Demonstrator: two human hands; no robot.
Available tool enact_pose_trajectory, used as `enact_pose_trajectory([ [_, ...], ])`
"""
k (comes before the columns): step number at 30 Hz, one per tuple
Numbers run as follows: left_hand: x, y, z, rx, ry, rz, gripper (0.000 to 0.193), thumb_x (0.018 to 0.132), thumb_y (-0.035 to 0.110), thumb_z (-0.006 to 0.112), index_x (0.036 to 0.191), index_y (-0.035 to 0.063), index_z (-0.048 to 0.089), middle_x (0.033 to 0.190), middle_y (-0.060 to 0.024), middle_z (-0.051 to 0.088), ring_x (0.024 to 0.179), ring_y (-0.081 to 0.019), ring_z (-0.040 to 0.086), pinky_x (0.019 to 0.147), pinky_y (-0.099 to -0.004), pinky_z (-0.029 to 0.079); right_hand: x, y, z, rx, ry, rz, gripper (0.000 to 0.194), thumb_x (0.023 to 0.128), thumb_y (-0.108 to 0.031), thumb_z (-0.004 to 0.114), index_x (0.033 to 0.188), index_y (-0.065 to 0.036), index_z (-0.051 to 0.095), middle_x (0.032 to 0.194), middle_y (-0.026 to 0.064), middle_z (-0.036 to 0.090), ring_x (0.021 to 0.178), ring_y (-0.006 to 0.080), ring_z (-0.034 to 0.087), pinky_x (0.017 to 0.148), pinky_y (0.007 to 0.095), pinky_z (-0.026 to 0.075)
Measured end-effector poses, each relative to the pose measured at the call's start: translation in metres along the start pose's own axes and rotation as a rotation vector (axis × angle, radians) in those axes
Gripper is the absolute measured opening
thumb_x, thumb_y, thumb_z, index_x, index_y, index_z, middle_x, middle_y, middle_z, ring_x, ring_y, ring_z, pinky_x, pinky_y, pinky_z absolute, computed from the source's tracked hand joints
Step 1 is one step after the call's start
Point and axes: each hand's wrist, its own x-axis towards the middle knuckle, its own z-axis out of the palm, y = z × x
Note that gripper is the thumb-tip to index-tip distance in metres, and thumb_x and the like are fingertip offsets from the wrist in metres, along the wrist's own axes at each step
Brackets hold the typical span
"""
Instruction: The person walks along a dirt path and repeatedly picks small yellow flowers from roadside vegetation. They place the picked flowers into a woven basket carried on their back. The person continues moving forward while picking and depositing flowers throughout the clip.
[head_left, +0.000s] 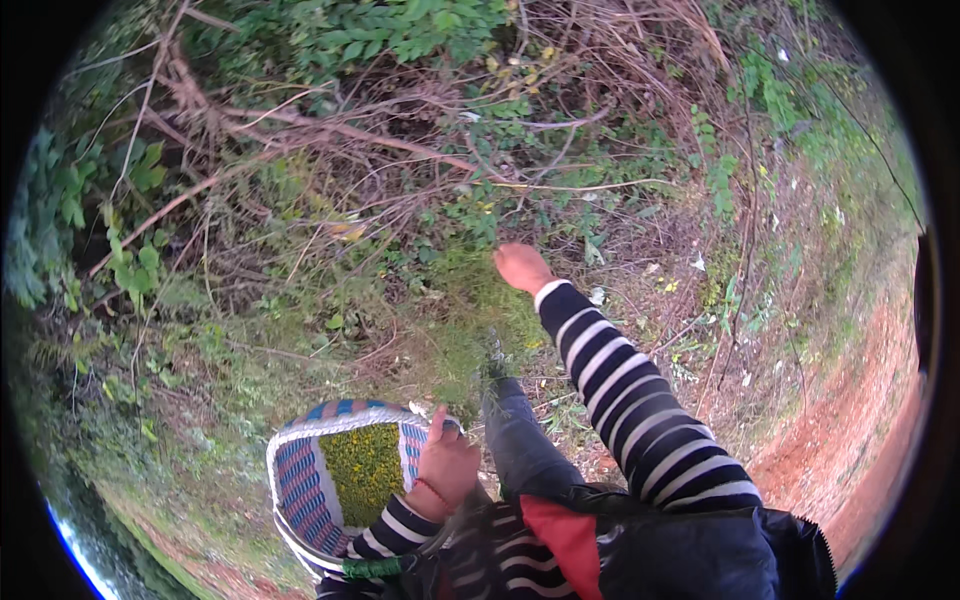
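My left hand (448, 466) lies over the right rim of a woven basket (307, 480), one finger stretched forward and the others curled. The basket has blue, pink and white strips, and a green-wrapped part of its handle (379, 568) crosses my left forearm. Inside is a mass of small yellow and green flower heads (364, 469). Further forward, my right hand (523, 268) is closed at the edge of a feathery green plant (469, 289) and appears to grip its thin stems; the fingertips are hidden. Fine foliage spreads from there down towards the basket.
Dry branches (360, 133) lie tangled across the slope ahead. Leafy shrubs (405, 30) stand at the top, and a thin bare stem (746, 247) rises on the right. My trousered leg (525, 435) is among the plants. Reddish bare soil (832, 420) lies at the right.
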Motion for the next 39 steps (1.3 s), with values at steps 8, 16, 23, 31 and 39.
enact_pose_trajectory([
  [8,-0.032,0.015,-0.017,0.125,0.109,-0.048,0.021,0.078,0.019,0.048,0.072,0.0146,0.068,0.071,-0.0013,0.063,0.085,-0.0197,0.057,0.111,-0.0453,0.010,-0.083,-0.026,-0.005,-0.079,0.020,-0.055,0.031,0.087,-0.024,0.042,0.075,-0.001,0.058,0.079,0.0236,0.061,0.076,0.0410,0.059,0.070,0.0496,0.047],
  [16,-0.066,0.005,0.001,0.239,-0.014,-0.016,0.025,0.084,0.023,0.043,0.085,0.0141,0.067,0.079,-0.0014,0.065,0.091,-0.0206,0.058,0.111,-0.0463,0.006,-0.128,-0.031,-0.023,0.544,0.088,0.266,0.026,0.090,-0.027,0.043,0.082,-0.005,0.055,0.067,0.0082,0.055,0.057,0.0230,0.053,0.053,0.0384,0.044],
  [23,-0.150,-0.028,0.007,0.199,0.246,-0.034,0.041,0.087,0.024,0.041,0.125,0.0128,0.051,0.094,-0.0016,0.064,0.102,-0.0217,0.056,0.111,-0.0482,0.005,-0.209,-0.175,-0.075,1.746,0.000,0.157,0.016,0.093,-0.018,0.048,0.100,-0.004,0.053,0.072,-0.0001,0.046,0.062,0.0097,0.042,0.056,0.0239,0.038],
  [31,-0.291,-0.107,0.016,0.224,0.055,-0.242,0.022,0.079,0.017,0.050,0.096,0.0141,0.065,0.063,0.0006,0.061,0.074,-0.0187,0.060,0.108,-0.0502,0.014,-0.227,-0.345,0.011,1.766,-0.547,0.063,0.020,0.090,-0.005,0.049,0.108,-0.001,0.055,0.097,0.0114,0.062,0.090,0.0221,0.061,0.080,0.0339,0.052],
  [39,-0.336,-0.108,0.086,-0.004,0.073,-0.448,0.018,0.082,0.024,0.051,0.082,0.0121,0.065,0.065,-0.0058,0.063,0.072,-0.0213,0.064,0.106,-0.0441,0.021,-0.228,-0.446,0.038,1.800,-0.829,0.169,0.054,0.097,-0.039,0.028,0.129,0.005,0.035,0.133,0.0204,0.040,0.126,0.0328,0.037,0.106,0.0424,0.032],
])
